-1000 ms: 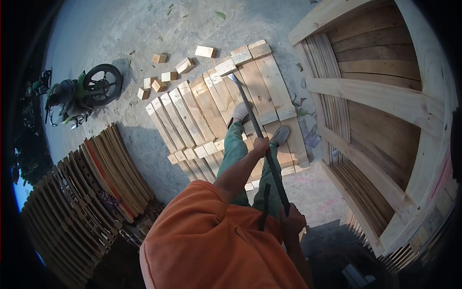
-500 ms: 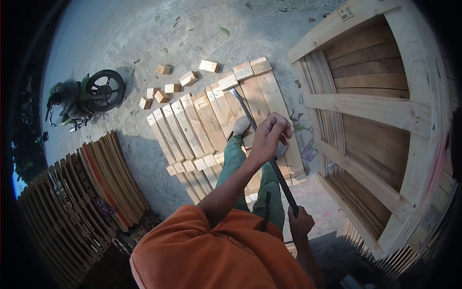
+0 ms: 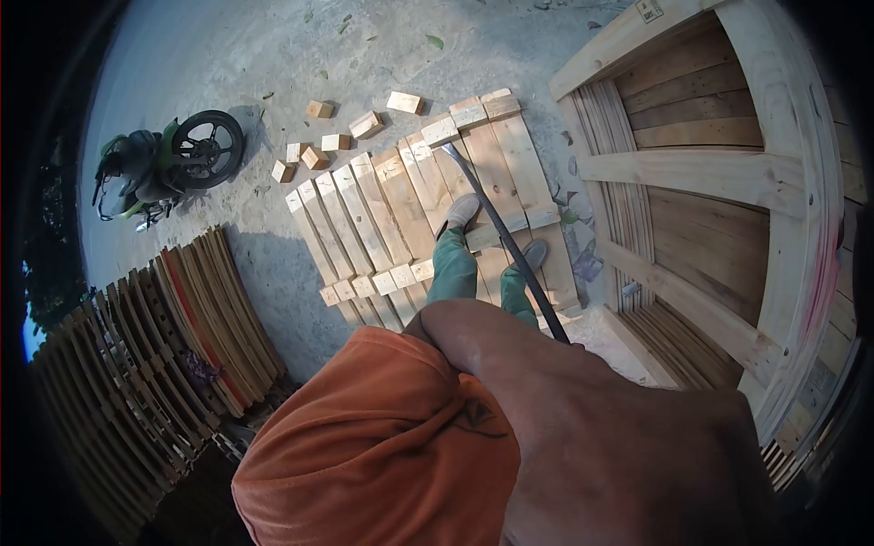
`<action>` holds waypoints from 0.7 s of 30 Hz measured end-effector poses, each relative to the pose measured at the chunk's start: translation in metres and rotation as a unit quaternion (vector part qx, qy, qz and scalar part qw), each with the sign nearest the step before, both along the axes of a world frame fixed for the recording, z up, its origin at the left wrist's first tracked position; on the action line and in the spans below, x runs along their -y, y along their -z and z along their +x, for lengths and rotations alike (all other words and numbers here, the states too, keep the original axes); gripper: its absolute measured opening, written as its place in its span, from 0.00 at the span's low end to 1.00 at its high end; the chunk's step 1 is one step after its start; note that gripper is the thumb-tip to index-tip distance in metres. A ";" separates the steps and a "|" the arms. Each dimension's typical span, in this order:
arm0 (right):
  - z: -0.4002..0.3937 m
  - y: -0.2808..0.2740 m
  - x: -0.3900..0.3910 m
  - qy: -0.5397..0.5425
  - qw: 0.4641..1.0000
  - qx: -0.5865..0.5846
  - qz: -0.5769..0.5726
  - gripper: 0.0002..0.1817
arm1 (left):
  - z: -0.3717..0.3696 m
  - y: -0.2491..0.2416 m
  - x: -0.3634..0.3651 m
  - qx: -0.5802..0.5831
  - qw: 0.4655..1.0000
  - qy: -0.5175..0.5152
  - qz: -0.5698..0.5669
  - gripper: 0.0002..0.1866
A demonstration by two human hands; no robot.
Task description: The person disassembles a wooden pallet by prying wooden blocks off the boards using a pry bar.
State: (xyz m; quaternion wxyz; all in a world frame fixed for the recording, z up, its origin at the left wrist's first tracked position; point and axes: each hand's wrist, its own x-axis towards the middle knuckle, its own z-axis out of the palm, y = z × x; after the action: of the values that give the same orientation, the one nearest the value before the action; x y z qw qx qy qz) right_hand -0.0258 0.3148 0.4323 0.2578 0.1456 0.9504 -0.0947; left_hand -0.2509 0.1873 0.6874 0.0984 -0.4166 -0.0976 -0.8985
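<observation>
My left hand (image 3: pixel 619 446) is raised close to the camera, with its back towards me and its fingers hidden. Behind it, my right hand (image 3: pixel 576 345) is almost wholly covered; only a sliver shows at the upper end of a long dark pry bar (image 3: pixel 510 241). The bar slants down to a wooden pallet (image 3: pixel 398 196), its tip against a wood block (image 3: pixel 441 132) near the pallet's far edge. My shoes (image 3: pixel 462 211) are on or over the pallet's boards.
Several loose wood blocks (image 3: pixel 366 125) lie on the concrete beyond the pallet. A motorbike (image 3: pixel 150 168) stands at far left, above a row of stacked pallets (image 3: pixel 209 309). On the right rises a large wooden frame (image 3: pixel 692 168) with boards inside.
My left hand has swung from beside the bar up close to the camera, covering my right hand. The pry bar's tip stays by the same block. The view has shifted slightly.
</observation>
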 end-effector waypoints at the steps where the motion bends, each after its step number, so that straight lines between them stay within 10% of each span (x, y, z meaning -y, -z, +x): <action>1: 0.001 0.000 0.001 -0.001 1.000 -0.004 -0.003 0.18 | 0.000 0.001 0.001 0.003 1.000 -0.001 0.000 0.20; 8: -0.007 -0.002 -0.007 0.012 1.000 0.022 -0.018 0.20 | 0.002 0.065 0.023 0.280 0.945 0.004 -0.167 0.15; 11: -0.008 -0.001 -0.008 0.024 0.993 0.115 -0.023 0.23 | 0.018 0.203 0.012 0.509 0.708 -0.051 -0.487 0.11; 13: -0.010 -0.001 -0.004 0.005 0.987 0.152 -0.050 0.23 | 0.068 0.337 0.022 0.385 0.451 -0.257 -0.764 0.21; 15: -0.007 -0.006 0.007 0.010 0.984 0.161 -0.072 0.23 | 0.113 0.391 0.027 0.496 0.209 -0.172 -0.825 0.32; 17: -0.005 -0.009 0.016 0.016 0.981 0.172 -0.089 0.24 | 0.163 0.478 0.031 0.571 0.098 -0.182 -0.795 0.32; 18: -0.002 -0.010 0.020 0.027 0.976 0.193 -0.096 0.24 | 0.167 0.482 0.032 0.573 0.095 -0.179 -0.794 0.32; 21: 0.002 -0.003 0.025 0.043 0.976 0.194 -0.092 0.24 | 0.144 0.489 0.032 0.853 0.341 0.129 -0.373 0.25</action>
State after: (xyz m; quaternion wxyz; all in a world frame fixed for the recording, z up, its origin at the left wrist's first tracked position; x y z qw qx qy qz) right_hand -0.0234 0.2902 0.4350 0.4452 0.1778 0.8625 -0.1623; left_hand -0.1073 0.1558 0.1979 -0.3212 0.5756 -0.3984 -0.6378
